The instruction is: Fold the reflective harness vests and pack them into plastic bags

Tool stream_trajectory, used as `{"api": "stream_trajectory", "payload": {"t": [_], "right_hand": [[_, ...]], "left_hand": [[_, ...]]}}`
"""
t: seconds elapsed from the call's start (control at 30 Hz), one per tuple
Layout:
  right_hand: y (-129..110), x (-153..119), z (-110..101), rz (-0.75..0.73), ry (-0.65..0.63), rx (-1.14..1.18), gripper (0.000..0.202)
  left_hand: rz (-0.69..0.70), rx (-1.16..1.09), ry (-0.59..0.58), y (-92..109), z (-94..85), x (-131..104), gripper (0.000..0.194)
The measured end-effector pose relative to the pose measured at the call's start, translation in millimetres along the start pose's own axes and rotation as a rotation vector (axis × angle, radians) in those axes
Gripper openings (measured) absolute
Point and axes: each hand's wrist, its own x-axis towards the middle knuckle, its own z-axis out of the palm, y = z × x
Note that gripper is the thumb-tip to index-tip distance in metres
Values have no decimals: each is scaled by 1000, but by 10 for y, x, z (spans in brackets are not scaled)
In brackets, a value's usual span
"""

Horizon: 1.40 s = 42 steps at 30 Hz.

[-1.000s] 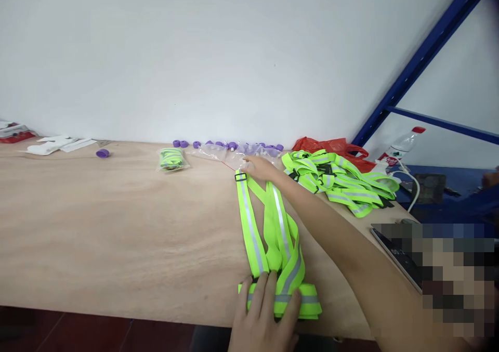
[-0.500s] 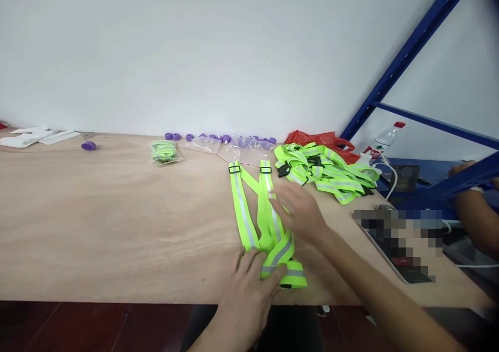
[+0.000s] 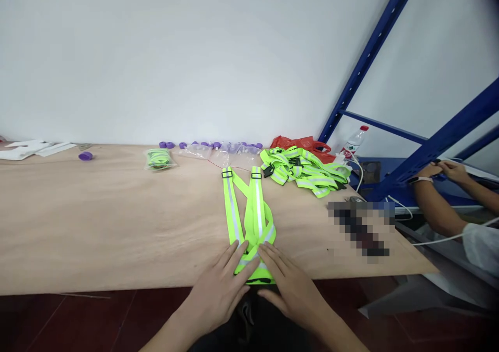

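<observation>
A neon-yellow reflective vest made of straps (image 3: 255,211) lies on the wooden table, its two black-buckled straps pointing toward the wall. Over its near left part my left hand (image 3: 218,276) rests flat with fingers stretched out. My right hand (image 3: 290,279) lies on the near right part, fingers extended and thumb apart. The waist band with a black piece shows between the hands at the table's front edge; parts of it are hidden beneath my fingers. A heap of similar reflective straps (image 3: 306,170) sits farther back to the right.
A packed strap bundle in a clear bag (image 3: 159,158), clear plastic bags (image 3: 222,157) and purple caps (image 3: 86,156) lie toward the wall. A red bag (image 3: 300,145), a bottle (image 3: 354,141) and a blue rack (image 3: 362,63) stand right. Another person's hands (image 3: 440,171) are beyond.
My right hand has come down from the right strap to the near end beside my left hand. The near end of the vest looks more gathered. The camera view has shifted right.
</observation>
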Motion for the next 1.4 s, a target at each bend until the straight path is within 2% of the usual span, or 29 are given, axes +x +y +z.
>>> {"api": "stream_trajectory", "payload": {"t": [0.13, 0.27, 0.4, 0.57, 0.63, 0.7, 0.87, 1.0, 1.07, 1.17, 1.2, 1.3, 1.4], "right_hand": [[-61, -84, 112, -60, 113, -119, 50], [-46, -94, 175, -103, 236, -162, 55], [-44, -64, 121, -77, 240, -66, 53], [3, 114, -77, 40, 186, 156, 32], [70, 248, -148, 111, 149, 260, 21], [158, 394, -183, 186, 117, 345, 20], [359, 633, -105, 290, 60, 454, 33], [426, 628, 15, 280, 180, 320, 29], [432, 596, 64, 299, 229, 280, 27], [423, 556, 120, 366, 217, 320, 25], [419, 547, 134, 404, 211, 343, 31], [411, 532, 149, 494, 185, 384, 57], [416, 522, 124, 441, 114, 360, 55]], "left_hand": [[39, -28, 2, -32, 16, -127, 43], [19, -1, 68, -58, 78, -197, 43], [25, -31, 106, -112, 79, -198, 44], [41, -265, 26, -233, -190, 66, 40], [0, -361, -20, -303, -296, 233, 36], [-65, -437, -45, -380, -338, 395, 35], [-147, -428, -63, -534, -182, 650, 45], [-180, -369, -28, -569, -29, 677, 36], [-187, -358, 34, -551, 5, 661, 29], [-193, -265, 134, -484, 34, 633, 26], [-204, -214, 153, -453, 50, 624, 26], [-261, -107, 171, -354, 132, 584, 32], [-277, -125, 159, -292, 218, 516, 46]]}}
